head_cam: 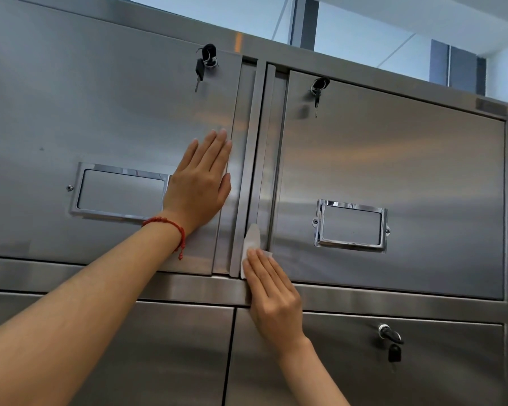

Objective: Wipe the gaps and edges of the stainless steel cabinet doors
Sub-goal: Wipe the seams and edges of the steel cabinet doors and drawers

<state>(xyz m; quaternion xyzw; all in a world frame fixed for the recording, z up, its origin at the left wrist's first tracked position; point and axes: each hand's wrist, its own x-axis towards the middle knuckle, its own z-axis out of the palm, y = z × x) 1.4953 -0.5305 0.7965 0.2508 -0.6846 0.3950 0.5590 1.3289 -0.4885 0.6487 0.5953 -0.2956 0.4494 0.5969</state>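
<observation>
Pressing a white wipe [251,244] with straight right hand [273,300] fingers into the gap between the two upper doors [393,159], low down; left hand [201,183] flat, released, bracing. Risk of slipping out on smooth steel. Counted: three key sets, two label frames.

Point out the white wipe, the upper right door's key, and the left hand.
white wipe [252,236]: head view, upper tip.
upper right door's key [316,104]: head view, hanging blade.
left hand [201,183]: head view, back of hand.
</observation>
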